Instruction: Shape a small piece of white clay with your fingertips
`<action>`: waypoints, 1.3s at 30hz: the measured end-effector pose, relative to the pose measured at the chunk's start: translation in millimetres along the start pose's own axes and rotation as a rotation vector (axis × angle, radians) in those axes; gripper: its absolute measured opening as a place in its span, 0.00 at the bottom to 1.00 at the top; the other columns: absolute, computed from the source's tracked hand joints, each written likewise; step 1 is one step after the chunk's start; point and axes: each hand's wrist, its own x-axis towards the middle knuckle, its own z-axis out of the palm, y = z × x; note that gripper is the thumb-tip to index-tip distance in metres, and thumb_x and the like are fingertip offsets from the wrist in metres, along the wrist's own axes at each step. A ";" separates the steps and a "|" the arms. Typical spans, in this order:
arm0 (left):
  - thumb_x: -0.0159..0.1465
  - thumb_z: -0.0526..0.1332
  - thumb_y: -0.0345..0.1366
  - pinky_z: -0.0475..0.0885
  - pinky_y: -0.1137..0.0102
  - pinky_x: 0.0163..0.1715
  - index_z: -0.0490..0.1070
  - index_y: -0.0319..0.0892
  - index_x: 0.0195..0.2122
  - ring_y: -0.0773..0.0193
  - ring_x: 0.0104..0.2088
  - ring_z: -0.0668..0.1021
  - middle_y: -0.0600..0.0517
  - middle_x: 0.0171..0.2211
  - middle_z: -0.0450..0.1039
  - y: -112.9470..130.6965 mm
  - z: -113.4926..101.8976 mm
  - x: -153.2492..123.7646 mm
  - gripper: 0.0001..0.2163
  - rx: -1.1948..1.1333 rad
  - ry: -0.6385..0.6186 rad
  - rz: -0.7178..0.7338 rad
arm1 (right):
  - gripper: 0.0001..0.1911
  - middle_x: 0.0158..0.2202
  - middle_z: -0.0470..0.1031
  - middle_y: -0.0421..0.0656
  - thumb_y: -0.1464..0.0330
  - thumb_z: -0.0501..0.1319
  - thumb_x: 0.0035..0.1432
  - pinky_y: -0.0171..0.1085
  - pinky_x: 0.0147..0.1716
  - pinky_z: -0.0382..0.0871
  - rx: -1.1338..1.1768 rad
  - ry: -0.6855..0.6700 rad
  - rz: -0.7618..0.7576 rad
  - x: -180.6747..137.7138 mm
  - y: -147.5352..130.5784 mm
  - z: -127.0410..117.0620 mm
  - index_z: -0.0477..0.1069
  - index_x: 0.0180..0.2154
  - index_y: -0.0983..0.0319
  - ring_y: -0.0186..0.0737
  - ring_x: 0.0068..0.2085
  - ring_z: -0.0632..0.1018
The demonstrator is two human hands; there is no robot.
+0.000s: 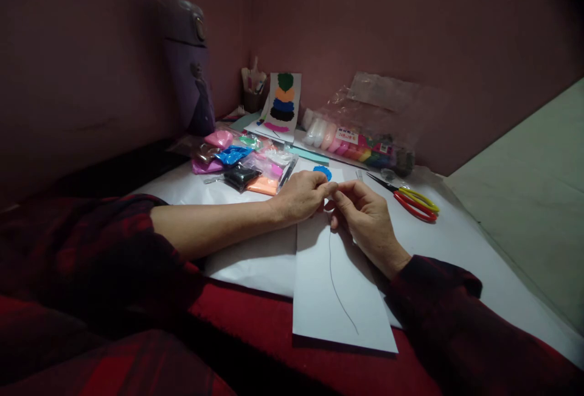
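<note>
My left hand (302, 194) and my right hand (362, 216) meet over a white sheet of paper (319, 298). Their fingers are pinched together, and whatever lies between the fingertips is hidden or too small to make out. A thin curved line (335, 286) runs down the paper from below the fingers toward its near edge. Just beyond the hands, a blue patch of modelling clay (322, 172) sits at the top of the sheet. The sheet's near end hangs past the table edge.
Scissors (410, 198) with red and yellow handles lie on the right. Small clay packets (235, 156) are heaped at left, before a purple bottle (188, 73). Behind stand a card with coloured patches (292, 119), a cup of tools (252, 92) and a large clay bag (353, 140).
</note>
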 end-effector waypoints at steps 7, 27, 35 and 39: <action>0.64 0.52 0.40 0.63 0.72 0.26 0.66 0.39 0.24 0.71 0.20 0.68 0.55 0.18 0.70 0.4 0.3 0.1 0.14 0.021 0.008 -0.002 | 0.08 0.24 0.73 0.36 0.64 0.62 0.60 0.29 0.14 0.63 -0.020 -0.003 -0.008 -1.0 -0.4 -0.6 0.69 0.34 0.63 0.28 0.16 0.71; 0.63 0.53 0.40 0.65 0.71 0.26 0.65 0.40 0.23 0.70 0.20 0.68 0.55 0.18 0.69 -0.2 0.7 0.8 0.14 0.062 0.008 -0.004 | 0.07 0.23 0.72 0.35 0.65 0.61 0.60 0.31 0.15 0.63 -0.062 -0.012 -0.007 -1.5 -0.8 -0.9 0.68 0.34 0.62 0.28 0.16 0.70; 0.63 0.53 0.40 0.65 0.71 0.26 0.65 0.40 0.23 0.70 0.20 0.68 0.55 0.19 0.69 0.3 0.6 0.8 0.14 0.067 0.007 -0.013 | 0.06 0.22 0.71 0.35 0.65 0.61 0.60 0.31 0.15 0.64 -0.051 -0.019 -0.019 -0.9 0.4 -0.9 0.68 0.34 0.62 0.28 0.16 0.70; 0.64 0.53 0.40 0.64 0.71 0.26 0.65 0.40 0.23 0.70 0.21 0.69 0.55 0.19 0.69 -0.6 0.8 0.8 0.14 0.070 0.006 -0.006 | 0.06 0.22 0.71 0.35 0.66 0.61 0.60 0.31 0.15 0.63 -0.062 -0.016 -0.015 -0.4 -0.7 0.1 0.68 0.34 0.62 0.28 0.16 0.70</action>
